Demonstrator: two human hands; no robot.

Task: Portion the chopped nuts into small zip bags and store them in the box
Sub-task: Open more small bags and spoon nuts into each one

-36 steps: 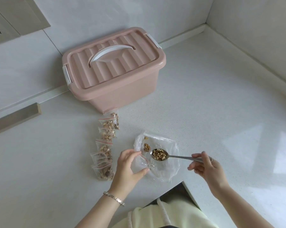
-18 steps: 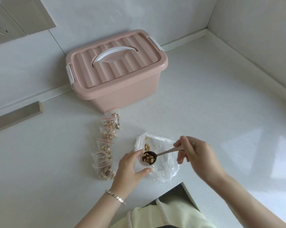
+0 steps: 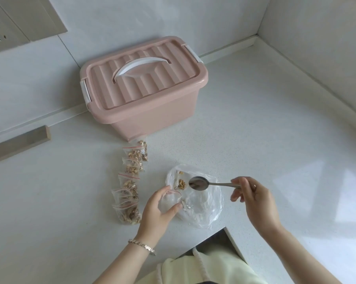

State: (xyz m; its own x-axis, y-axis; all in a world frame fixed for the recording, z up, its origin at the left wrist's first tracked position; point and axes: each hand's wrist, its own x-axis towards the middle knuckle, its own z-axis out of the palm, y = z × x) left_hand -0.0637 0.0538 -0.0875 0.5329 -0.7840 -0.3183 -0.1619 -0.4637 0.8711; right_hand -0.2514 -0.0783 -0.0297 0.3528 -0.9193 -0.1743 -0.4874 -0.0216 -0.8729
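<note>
**Left hand point(image 3: 158, 210) round the small zip bag point(image 3: 171, 198), right hand point(image 3: 254, 198) with an emptied spoon point(image 3: 212, 183)**

Left of the left hand, on the counter point(image 3: 255, 130): a row of filled zip bags point(image 3: 130, 181), lined up away toward the pink box point(image 3: 152, 111), well beyond both hands, lid on. Gripping the small zip bag with thumb and fingers curled round it, red-striped mouth held open toward the right hand. Between the hands: a large clear bag point(image 3: 205, 212), flattened, with only a small clump of chopped nuts point(image 3: 181, 183) just past the left fingertips. Pinching the spoon by its handle in the right hand, bowl level above the large clear bag.

Half a second back, loaded and tipped into the mouth of the small zip bag; now drawn off rightward and bare. Read as one more spoonful delivered, though hard to confirm through the fingers. Probably near the end of portioning: sealing this one next, then opening the pink box and stowing the lot.

No brand, label or readable writing anywhere.
</note>
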